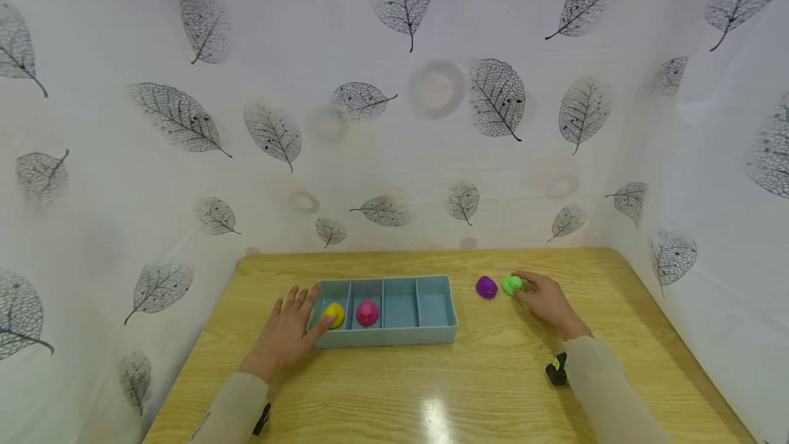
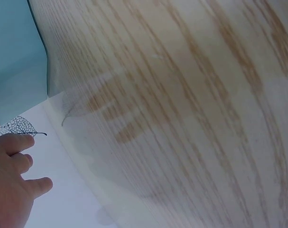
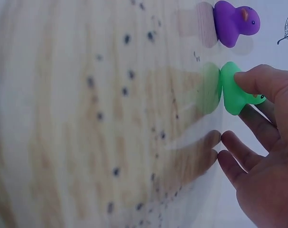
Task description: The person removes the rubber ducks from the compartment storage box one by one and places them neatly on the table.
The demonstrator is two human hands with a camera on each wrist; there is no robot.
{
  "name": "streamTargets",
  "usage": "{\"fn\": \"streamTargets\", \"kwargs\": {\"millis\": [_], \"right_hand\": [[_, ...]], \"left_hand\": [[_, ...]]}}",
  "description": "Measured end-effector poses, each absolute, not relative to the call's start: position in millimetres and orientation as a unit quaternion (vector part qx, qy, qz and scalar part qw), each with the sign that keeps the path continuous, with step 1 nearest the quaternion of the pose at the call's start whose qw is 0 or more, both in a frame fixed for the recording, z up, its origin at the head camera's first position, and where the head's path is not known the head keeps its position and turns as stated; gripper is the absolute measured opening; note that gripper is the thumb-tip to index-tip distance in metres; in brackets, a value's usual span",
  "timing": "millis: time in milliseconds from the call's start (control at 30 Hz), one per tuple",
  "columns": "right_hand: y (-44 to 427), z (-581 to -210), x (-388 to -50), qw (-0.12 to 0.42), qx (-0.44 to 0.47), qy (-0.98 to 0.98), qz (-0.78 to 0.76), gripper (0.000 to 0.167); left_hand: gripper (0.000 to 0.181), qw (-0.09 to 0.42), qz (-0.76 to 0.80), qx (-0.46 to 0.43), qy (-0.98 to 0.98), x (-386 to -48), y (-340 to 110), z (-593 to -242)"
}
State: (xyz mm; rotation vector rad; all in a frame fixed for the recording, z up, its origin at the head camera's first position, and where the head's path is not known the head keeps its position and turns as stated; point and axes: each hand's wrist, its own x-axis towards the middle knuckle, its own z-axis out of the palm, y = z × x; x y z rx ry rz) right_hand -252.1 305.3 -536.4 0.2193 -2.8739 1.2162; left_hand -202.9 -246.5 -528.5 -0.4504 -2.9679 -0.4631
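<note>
Bright green and with a dull, smooth skin, the toy duck stands on the wooden table, just beside the purple toy duck and well to the right of the four-compartment tray. The right hand pinches it: the thumb presses on one side of the body, while a finger comes partly hidden from the other side. Two further fingertips reach down to the table.

I judge this duck to be light, probably of soft rubber or vinyl, so it should yield a little and would hardly break. The surface may be slightly slippery, and a hard squeeze on the rounded part could make it slip out. The best hold is low across the wide body, not on the small head.

The left hand grips nothing; it lies spread at the tray's left end, its thumb over the yellow toy duck. Whether they touch, I cannot tell. The pink toy duck sits in the next compartment.
</note>
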Motion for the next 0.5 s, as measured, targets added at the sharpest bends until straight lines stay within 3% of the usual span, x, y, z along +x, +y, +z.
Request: {"fn": "streamTargets", "kwargs": {"millis": [500], "right_hand": [[309.7, -543.1, -254.4, 0.008, 0.072, -0.915, 0.397, 0.050]], "left_hand": [[0.082, 0.055, -0.148, -0.151, -0.976, -203.2, -246.4, -528.1]]}}
